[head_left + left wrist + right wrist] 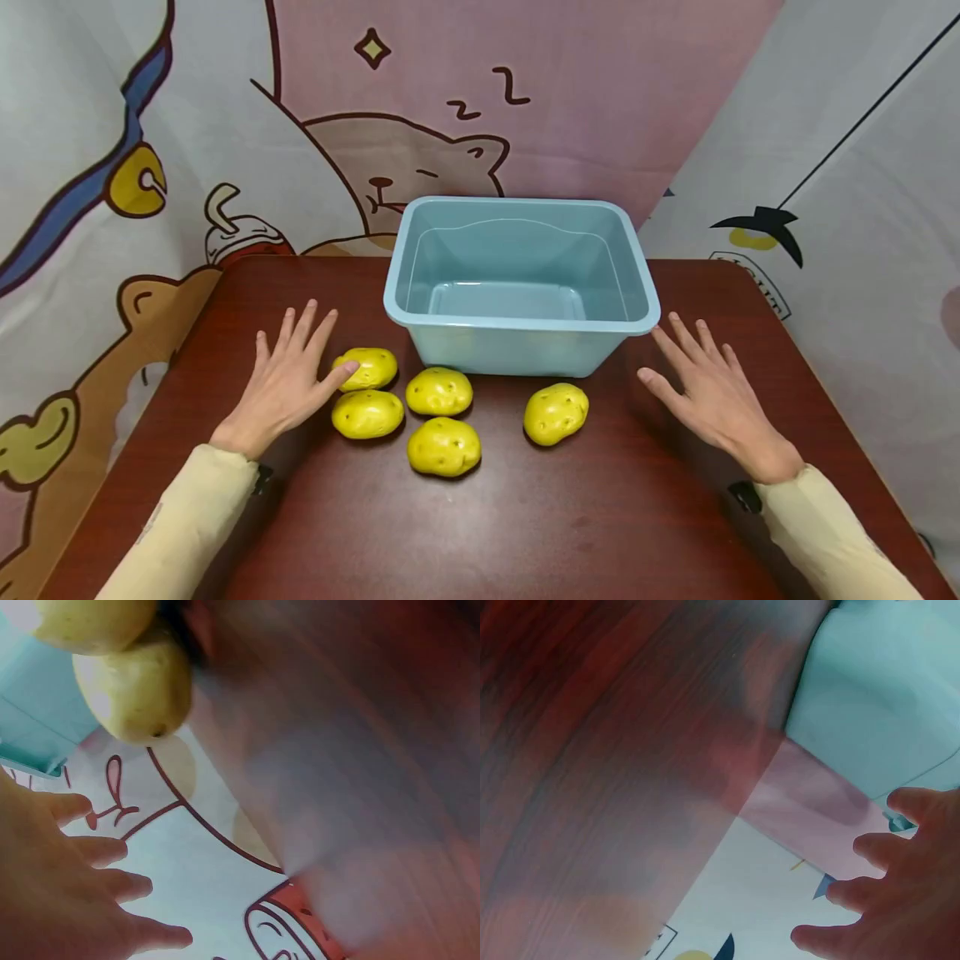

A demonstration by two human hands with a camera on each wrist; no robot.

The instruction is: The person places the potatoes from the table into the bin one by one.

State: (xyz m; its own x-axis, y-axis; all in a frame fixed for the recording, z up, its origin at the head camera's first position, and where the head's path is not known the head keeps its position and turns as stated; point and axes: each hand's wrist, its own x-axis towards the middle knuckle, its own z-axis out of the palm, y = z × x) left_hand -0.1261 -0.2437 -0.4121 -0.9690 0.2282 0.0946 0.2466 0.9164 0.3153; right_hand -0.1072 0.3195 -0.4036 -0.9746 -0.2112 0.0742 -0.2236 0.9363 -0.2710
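Note:
Several yellow potatoes lie on the table in front of a light blue plastic bin. In the head view my left hand [281,383] is spread, palm down, left of the potato cluster; its thumb overlaps the back-left potato [372,369], and I cannot tell whether they touch. Beside that one are a front-left potato [367,414], a middle potato [439,392] and a front potato [444,447]. A lone potato [556,414] sits farther right. To the right of the bin [495,346], my right hand [708,396] has its fingers spread and holds nothing.
The dark red-brown table [525,533] carries everything, with its back edge just behind the bin. A patterned cloth [600,100] with cartoon animals hangs behind and at both sides. Nothing shows inside the bin.

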